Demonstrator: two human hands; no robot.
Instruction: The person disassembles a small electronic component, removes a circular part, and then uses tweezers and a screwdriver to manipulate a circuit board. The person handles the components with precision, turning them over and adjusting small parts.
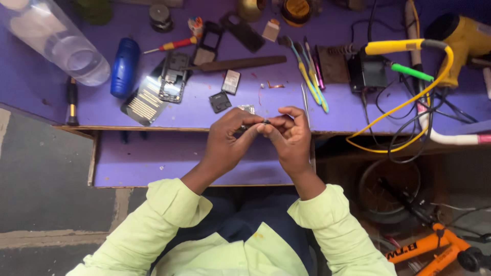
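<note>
My left hand (228, 141) and my right hand (290, 137) meet over the front edge of the purple workbench (102, 110). Together their fingertips pinch a tiny dark part (265, 122); it is too small to make out. A small silvery chip (247, 108) lies on the bench just beyond my left fingers. Metal tweezers (305, 105) rest to the right of my right hand. Both sleeves are pale green.
A dismantled phone (172, 77), dark small parts (220, 101), a long file (240, 63), a blue bottle (124, 67), a red-handled screwdriver (171, 46), and a clear plastic bottle (56, 41) lie on the bench. Yellow cable (409, 102), a soldering stand (367, 72) and a yellow heat gun (463, 38) crowd the right.
</note>
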